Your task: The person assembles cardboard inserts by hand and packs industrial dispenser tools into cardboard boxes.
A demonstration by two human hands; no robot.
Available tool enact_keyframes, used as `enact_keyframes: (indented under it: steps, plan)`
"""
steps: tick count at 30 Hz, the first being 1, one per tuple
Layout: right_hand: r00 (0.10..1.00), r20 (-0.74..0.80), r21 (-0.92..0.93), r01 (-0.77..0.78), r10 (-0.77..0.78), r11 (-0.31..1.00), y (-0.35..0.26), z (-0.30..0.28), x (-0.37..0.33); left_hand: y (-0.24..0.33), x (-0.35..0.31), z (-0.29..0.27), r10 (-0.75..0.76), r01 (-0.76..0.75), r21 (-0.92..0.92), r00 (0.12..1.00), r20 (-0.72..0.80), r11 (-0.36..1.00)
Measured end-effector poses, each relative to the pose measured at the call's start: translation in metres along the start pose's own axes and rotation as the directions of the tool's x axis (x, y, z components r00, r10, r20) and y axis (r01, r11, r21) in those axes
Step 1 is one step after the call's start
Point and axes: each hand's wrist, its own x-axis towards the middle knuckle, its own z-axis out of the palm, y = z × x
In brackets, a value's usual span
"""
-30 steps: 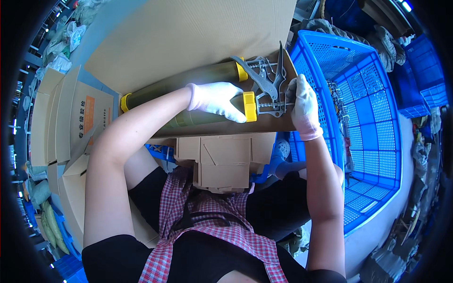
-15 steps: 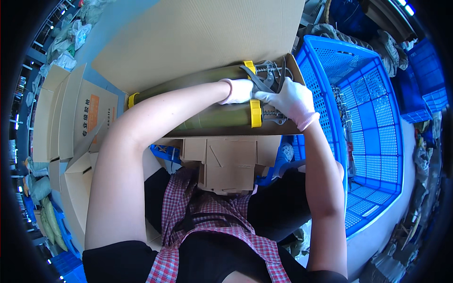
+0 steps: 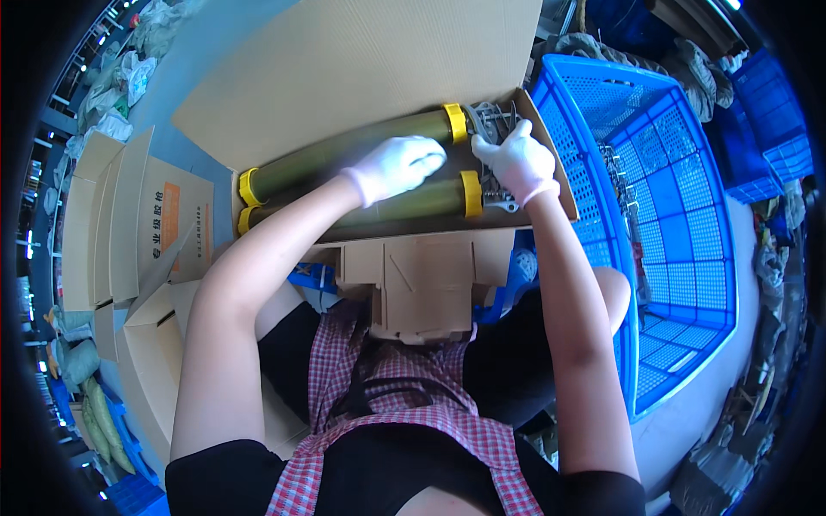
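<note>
Two caulking guns with olive-green tubes lie side by side in an open cardboard box (image 3: 564,191). The far caulking gun (image 3: 361,138) and the near caulking gun (image 3: 344,211) both have yellow end rings and metal handle parts toward the box's right end. My gloved left hand (image 3: 397,168) hovers over the tubes, fingers stretched and slightly bent, with nothing in it. At the right end, my gloved right hand (image 3: 522,165) has its thumb and fingers around the metal handle parts. The hand partly hides these, so which gun's handle it grips is unclear.
The box's tall lid (image 3: 361,69) stands up behind it. To the right is a large blue plastic crate (image 3: 680,224) with metal parts along its inner side. Another opened carton (image 3: 176,206) stands at left. Folded cardboard flaps (image 3: 422,284) hang toward my lap.
My left hand has let go of the handle and moved left over the tubes. The grey handle levers, raised before, now sit lower in the box under my right hand.
</note>
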Motion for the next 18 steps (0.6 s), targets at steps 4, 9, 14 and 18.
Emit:
enact_keyframes:
  steps: [4, 9, 14, 18]
  plan:
    - [0.999, 0.026, -0.107, -0.022, 0.025, 0.994, 0.004, -0.013, -0.004, 0.005, -0.032, -0.008, 0.204, -0.133, 0.602, 0.978, -0.051, 0.787]
    - [0.727, -0.428, 0.012, 0.599, -0.537, 0.801, 0.026, -0.060, -0.121, -0.007, -0.038, -0.007, 0.063, -0.047, 0.686, 0.998, 0.001, 0.727]
    - [0.930, -0.356, 0.321, 0.027, 0.094, 0.947, 0.185, -0.017, -0.350, 0.016, -0.035, 0.001, 0.264, -0.099, 0.773, 0.960, -0.092, 0.627]
    - [0.792, 0.508, -0.190, -0.281, 0.339, 0.941, 0.338, 0.157, -0.482, -0.017, -0.069, -0.007, 0.226, -0.074, 0.746, 0.968, -0.105, 0.662]
